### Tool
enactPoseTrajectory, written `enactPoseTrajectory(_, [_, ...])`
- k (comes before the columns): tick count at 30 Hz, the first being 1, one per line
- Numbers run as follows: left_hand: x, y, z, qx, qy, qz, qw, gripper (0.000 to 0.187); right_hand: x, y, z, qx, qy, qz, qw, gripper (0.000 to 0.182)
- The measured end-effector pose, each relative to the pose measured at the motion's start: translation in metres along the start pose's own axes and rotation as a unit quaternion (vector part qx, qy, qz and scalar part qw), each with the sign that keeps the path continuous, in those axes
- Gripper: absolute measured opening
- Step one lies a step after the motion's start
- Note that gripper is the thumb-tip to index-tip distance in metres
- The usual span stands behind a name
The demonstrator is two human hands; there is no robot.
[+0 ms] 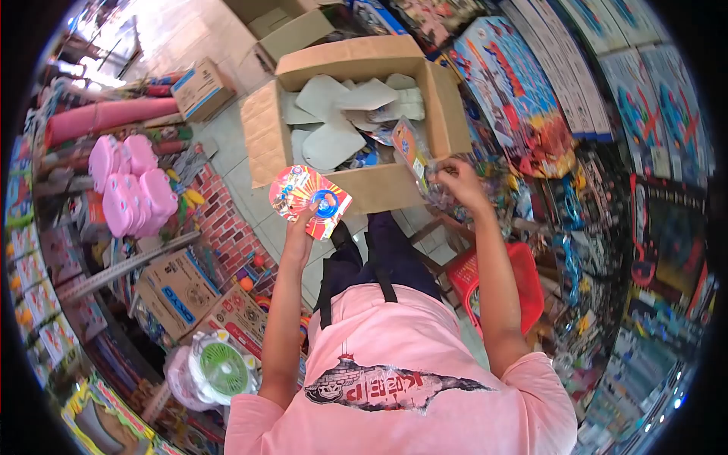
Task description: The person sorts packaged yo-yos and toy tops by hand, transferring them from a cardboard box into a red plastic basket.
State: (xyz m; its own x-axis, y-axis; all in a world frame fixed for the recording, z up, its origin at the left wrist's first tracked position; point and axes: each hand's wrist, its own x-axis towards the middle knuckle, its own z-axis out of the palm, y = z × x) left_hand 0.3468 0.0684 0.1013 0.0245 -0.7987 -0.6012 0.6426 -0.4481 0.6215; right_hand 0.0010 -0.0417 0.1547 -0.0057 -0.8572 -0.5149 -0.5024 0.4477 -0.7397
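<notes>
My left hand (302,226) grips a red and yellow carded toy (297,186) with a round blue piece at its front; it is in front of the box's near left corner. My right hand (459,182) is closed at the lower end of a clear plastic toy package (409,149) with an orange and blue card, by the box's right near edge. Between and beyond both hands stands an open cardboard box (371,189). Inside it lie several pale, rounded sheets (334,144) and some packaged items partly hidden beneath them.
Stacked toy boxes (508,83) and bagged goods crowd the right side. A red plastic container (527,284) is beside my right arm. On the left are pink cases (133,193), a cardboard carton (178,292) and a green and white fan (221,365). Another open carton (292,34) stands beyond the box.
</notes>
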Motion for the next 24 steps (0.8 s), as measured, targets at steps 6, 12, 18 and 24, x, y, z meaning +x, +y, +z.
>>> enactPoseTrajectory(6, [-0.005,-0.016,-0.010,0.063,-0.081,-0.059,0.993,0.047,-0.103,0.048,0.022,0.321,-0.033,0.072,0.944,0.061])
enactPoseTrajectory(12, [-0.014,-0.036,0.009,0.117,-0.144,-0.102,0.977,0.048,-0.170,0.085,0.042,0.461,-0.059,0.059,0.883,0.077])
enactPoseTrajectory(18, [-0.024,-0.058,0.037,0.161,-0.192,-0.145,0.957,0.050,-0.200,0.109,0.053,0.527,-0.069,-0.007,0.847,0.066])
enactPoseTrajectory(24, [-0.045,-0.088,0.063,0.198,-0.219,-0.162,0.942,0.048,-0.231,0.169,0.034,0.530,-0.014,-0.004,0.848,0.058])
